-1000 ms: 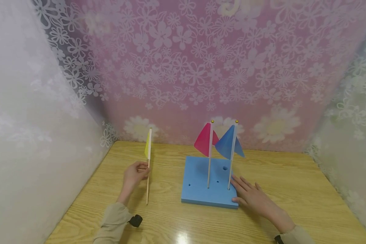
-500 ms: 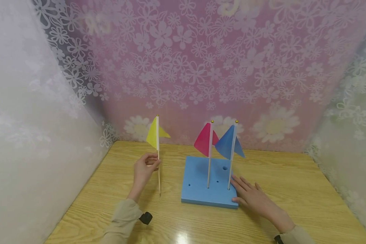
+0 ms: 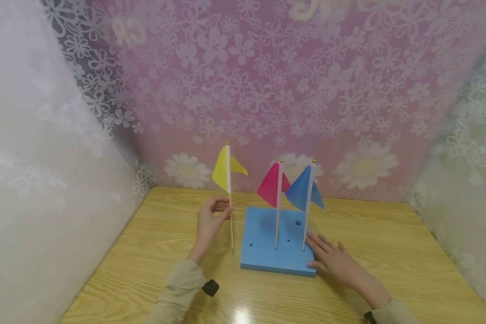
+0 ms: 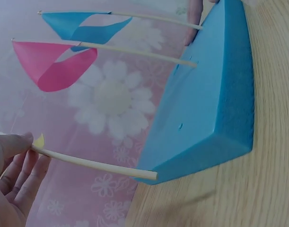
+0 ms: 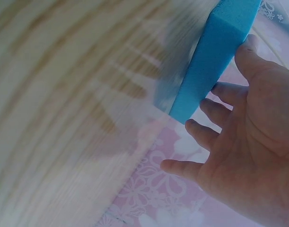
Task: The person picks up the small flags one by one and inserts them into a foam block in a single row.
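My left hand (image 3: 211,221) pinches the thin wooden stick of a yellow flag (image 3: 222,170) between thumb and fingers. The flag stands upright, its lower tip just left of a blue foam board (image 3: 259,258). In the left wrist view the stick's bare end (image 4: 151,175) overlaps the board's near corner. A pink flag (image 3: 269,186) and a blue flag (image 3: 299,189) stand in holes in the board. My right hand (image 3: 340,265) rests against the board's right edge with its fingers spread and fairly straight; the right wrist view shows the fingertips along the board's side (image 5: 215,61).
Several holes show in the board, including a small one (image 3: 251,245) at the left and a larger one (image 3: 298,222) at the back right. The board lies on a wooden table (image 3: 146,252). A pink floral curtain (image 3: 243,90) hangs behind the table.
My left hand has carried the yellow flag rightward and up, toward the board, and its cloth has turned more into view. The right hand and the board have stayed put.
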Demonstrator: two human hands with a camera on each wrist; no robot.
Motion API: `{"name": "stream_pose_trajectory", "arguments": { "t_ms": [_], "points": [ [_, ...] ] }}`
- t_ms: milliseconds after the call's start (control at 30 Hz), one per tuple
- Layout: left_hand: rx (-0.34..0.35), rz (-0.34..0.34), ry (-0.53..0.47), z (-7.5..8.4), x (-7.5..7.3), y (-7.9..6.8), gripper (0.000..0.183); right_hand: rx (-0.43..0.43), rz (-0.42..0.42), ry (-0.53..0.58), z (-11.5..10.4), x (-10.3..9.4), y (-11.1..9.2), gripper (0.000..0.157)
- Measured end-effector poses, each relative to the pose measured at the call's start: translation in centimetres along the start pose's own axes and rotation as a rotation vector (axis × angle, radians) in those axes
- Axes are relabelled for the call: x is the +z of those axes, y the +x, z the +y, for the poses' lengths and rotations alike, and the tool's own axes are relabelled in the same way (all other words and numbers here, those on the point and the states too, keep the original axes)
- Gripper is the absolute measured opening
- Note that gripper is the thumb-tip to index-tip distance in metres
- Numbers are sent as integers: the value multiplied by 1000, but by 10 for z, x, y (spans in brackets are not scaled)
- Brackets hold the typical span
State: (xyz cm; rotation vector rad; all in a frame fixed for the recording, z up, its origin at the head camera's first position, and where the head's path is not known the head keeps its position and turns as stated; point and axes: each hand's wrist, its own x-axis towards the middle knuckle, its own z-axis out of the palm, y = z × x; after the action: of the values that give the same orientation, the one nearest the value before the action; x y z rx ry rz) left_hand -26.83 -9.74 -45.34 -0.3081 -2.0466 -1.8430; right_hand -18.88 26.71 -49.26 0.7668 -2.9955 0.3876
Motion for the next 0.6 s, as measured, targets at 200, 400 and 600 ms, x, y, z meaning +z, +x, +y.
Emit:
{"name": "stream_pose_trajectory", "arguments": {
  "t_ms": [200, 400, 600],
  "points": [
    [69, 5, -31, 0, 16, -2, 23, -6, 3, -10, 0, 0, 1, 67],
    [97, -11, -44, -1, 30, -6, 23, -4, 1, -2, -2, -3, 0, 67],
    [121, -2, -45, 3, 40, -12, 20, -11, 9, -13, 4, 3, 0, 67]
  ]
}}
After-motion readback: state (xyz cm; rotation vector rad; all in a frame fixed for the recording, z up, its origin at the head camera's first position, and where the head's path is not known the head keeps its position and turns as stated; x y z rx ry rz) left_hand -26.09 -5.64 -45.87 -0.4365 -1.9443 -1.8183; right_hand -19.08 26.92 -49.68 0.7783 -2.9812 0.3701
